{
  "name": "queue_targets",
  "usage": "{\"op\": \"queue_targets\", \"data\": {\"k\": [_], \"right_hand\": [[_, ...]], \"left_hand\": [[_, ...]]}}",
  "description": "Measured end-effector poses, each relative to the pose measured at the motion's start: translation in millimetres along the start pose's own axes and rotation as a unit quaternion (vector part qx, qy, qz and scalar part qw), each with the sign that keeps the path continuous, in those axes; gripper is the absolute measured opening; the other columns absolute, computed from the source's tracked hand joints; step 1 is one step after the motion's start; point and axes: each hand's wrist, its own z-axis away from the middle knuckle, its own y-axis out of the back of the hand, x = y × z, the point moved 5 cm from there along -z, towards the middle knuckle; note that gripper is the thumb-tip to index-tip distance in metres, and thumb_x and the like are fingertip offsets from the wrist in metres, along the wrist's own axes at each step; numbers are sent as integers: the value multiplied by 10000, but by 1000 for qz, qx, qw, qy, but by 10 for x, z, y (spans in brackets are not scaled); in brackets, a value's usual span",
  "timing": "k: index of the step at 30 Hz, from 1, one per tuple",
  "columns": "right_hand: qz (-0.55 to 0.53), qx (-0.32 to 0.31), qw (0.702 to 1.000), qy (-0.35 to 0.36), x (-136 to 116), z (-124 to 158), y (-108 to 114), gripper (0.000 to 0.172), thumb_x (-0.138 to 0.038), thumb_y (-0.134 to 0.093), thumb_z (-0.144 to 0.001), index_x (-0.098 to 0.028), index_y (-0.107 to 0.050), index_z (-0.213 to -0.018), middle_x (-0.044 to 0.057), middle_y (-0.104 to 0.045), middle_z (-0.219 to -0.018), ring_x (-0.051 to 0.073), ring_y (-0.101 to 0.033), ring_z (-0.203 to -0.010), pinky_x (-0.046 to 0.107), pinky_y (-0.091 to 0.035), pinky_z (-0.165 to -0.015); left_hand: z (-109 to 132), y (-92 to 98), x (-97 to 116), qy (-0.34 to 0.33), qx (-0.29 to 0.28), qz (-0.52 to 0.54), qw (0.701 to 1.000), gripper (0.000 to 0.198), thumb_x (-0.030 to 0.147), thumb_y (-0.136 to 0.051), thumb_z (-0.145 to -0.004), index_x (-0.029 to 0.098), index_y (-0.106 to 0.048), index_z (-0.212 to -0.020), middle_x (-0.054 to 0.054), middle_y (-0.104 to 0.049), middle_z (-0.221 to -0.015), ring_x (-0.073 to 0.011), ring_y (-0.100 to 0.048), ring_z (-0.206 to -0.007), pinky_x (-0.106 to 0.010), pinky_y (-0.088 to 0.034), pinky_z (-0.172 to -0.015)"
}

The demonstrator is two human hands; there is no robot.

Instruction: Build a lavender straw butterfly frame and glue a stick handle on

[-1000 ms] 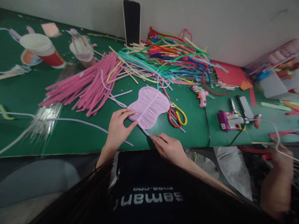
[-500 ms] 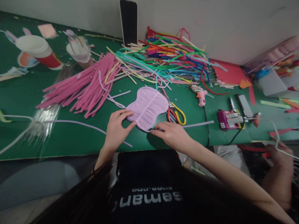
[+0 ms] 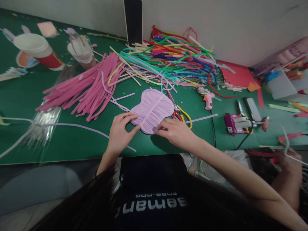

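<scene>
A flat lilac shape made of pipe cleaners [image 3: 150, 109], with rounded lobes and a raised strip across it, lies on the green table before me. My left hand [image 3: 122, 130] grips its lower left edge, thumb and fingers on the rim. At the lower right edge, my right hand [image 3: 174, 132] pinches a lilac pipe cleaner [image 3: 204, 118] against the outline; its loose end sticks out to the right. Another lilac pipe cleaner [image 3: 79, 125] runs beneath my left wrist. Pliers with red and yellow handles [image 3: 184, 115] lie partly behind my right hand.
A pink pipe cleaner bundle [image 3: 89, 86] lies left, a multicoloured heap [image 3: 175, 57] behind. Right are a pink glue gun [image 3: 208, 100], its cord and a purple box [image 3: 232, 123]. A paper cup [image 3: 36, 48] stands at left. Another person's hand [image 3: 290, 162] is at far right.
My right hand has shifted slightly up along the rim, bending the pipe cleaner round the lower right lobe. The loose end now tilts up more. My left hand stays put.
</scene>
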Motion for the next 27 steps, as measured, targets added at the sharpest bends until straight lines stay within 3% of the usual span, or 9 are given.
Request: {"op": "queue_targets", "data": {"k": [27], "right_hand": [[9, -10, 1000, 26, 82, -171, 21, 209, -30, -531, -906, -165, -686, -872, 53, -657, -862, 182, -484, -835, 323, -266, -679]], "left_hand": [[-15, -4, -10, 1, -5, 3, 1000, 271, 295, -709, -841, 245, -696, -1107, -57, -684, -1172, -250, -606, -1127, -425, -459, -1015]]}}
